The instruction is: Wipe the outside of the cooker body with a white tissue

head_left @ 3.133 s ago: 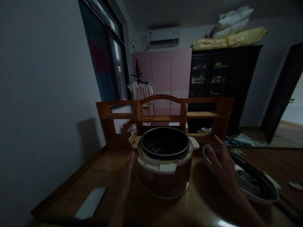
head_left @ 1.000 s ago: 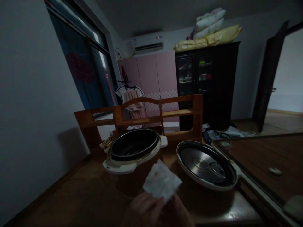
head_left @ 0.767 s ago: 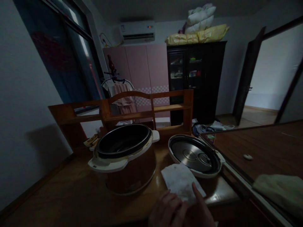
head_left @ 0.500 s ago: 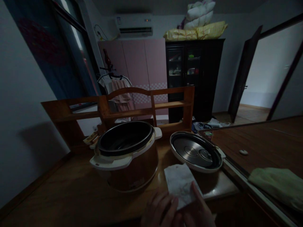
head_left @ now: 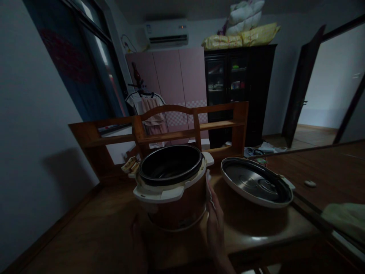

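An electric pressure cooker (head_left: 185,207) with a brown body and white rim stands on the wooden desk, its dark inner pot (head_left: 171,167) uncovered. Against the cooker's right side my right hand (head_left: 215,220), seen edge-on, presses a folded white tissue (head_left: 209,190) flat under its fingers. My left hand (head_left: 138,239) is dim and blurred near the cooker's lower left side; how its fingers are set is hard to see, and nothing shows in it. To the right lies the cooker's round lid (head_left: 256,182), its metal inner face turned up.
A wooden shelf frame (head_left: 165,135) rises behind the cooker. Small light-coloured items (head_left: 130,165) sit at the cooker's back left. On the brown surface at right are a small white round object (head_left: 310,183) and a pale green cloth (head_left: 346,219).
My hands have parted. The right has carried the tissue from the desk's front to the cooker's right side; the left has moved to the cooker's left. The view has shifted left.
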Demonstrator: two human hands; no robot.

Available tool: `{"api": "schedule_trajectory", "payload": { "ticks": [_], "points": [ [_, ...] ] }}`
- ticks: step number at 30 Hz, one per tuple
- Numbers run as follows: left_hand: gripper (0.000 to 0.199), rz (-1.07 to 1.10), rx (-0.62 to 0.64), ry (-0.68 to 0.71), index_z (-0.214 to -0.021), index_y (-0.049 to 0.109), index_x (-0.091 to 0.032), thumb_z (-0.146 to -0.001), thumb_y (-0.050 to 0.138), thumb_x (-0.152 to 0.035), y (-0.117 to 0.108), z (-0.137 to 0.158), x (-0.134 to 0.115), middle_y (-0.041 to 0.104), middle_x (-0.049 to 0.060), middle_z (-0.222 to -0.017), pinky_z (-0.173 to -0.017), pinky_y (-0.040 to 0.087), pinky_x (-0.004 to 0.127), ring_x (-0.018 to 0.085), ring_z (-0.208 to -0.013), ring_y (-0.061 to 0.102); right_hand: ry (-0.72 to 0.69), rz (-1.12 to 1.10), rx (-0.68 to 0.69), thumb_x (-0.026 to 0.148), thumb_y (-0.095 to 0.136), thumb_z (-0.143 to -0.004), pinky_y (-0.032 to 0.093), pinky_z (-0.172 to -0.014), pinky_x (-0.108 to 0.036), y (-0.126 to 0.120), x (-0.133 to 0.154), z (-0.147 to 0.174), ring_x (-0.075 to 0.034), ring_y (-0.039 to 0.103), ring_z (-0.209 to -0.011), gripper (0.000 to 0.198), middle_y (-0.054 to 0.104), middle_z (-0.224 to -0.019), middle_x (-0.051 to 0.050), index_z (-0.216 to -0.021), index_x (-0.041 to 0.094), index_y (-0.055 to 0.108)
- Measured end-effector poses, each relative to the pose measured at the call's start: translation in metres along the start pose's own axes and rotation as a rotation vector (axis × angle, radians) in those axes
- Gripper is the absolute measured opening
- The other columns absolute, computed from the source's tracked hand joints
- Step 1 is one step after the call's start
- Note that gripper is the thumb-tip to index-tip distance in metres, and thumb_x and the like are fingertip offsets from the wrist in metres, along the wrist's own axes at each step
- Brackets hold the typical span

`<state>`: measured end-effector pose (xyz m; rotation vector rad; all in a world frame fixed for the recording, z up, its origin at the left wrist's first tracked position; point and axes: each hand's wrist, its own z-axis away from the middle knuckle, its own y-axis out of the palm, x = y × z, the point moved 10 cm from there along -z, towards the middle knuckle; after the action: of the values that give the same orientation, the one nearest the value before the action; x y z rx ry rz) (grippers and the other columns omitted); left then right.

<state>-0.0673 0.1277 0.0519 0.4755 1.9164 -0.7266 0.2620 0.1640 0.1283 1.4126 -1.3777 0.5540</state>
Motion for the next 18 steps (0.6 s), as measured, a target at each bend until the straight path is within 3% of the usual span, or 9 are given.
{"api": "schedule_trajectory", "payload": {
  "ticks": [4,10,14,18],
  "points": [
    [0.061,0.048,0.037,-0.129,-0.145,0.040,-0.021,-0.096,0.024,-0.055,0.003,0.005,0.018,0.041,0.008,-0.153,-0.122,0.022,0.045,0.025,-0.145,0.033,-0.060,0.075,0.001,0.035,0.037,-0.101,0.017,-0.123,-0.043,0.019,-0.006,0.025,-0.019,0.023,-0.149,0.047,0.027,-0.160,0.004,-0.148,0.031,0.040],
    [0.063,0.112,0.029,-0.145,-0.143,0.044,-0.023,-0.094,0.029,-0.060,0.000,0.011,0.024,0.045,0.008,-0.150,-0.121,0.023,0.047,0.026,-0.143,0.036,-0.112,0.311,0.128,0.033,0.035,-0.102,0.009,-0.122,-0.056,0.044,-0.022,0.068,-0.025,0.007,-0.151,0.052,0.014,-0.163,0.004,-0.153,0.031,0.027],
    [0.060,0.090,0.048,-0.112,-0.142,0.044,-0.023,-0.094,0.035,-0.058,0.001,0.015,0.016,0.048,0.009,-0.147,-0.121,0.025,0.047,0.027,-0.140,0.040,-0.164,0.465,0.205,0.034,0.041,-0.101,0.007,-0.120,-0.060,0.053,-0.015,0.068,-0.027,-0.003,-0.151,0.062,0.001,-0.165,0.001,-0.156,0.030,0.012],
    [0.059,0.029,0.056,-0.096,-0.141,0.044,-0.022,-0.093,0.036,-0.056,-0.002,0.015,0.007,0.049,0.011,-0.146,-0.119,0.027,0.048,0.028,-0.139,0.042,-0.179,0.477,0.158,0.039,0.037,-0.102,0.001,-0.118,-0.062,0.051,-0.001,0.052,-0.028,-0.009,-0.150,0.062,-0.007,-0.165,0.001,-0.156,0.031,0.006]
  ]
}}
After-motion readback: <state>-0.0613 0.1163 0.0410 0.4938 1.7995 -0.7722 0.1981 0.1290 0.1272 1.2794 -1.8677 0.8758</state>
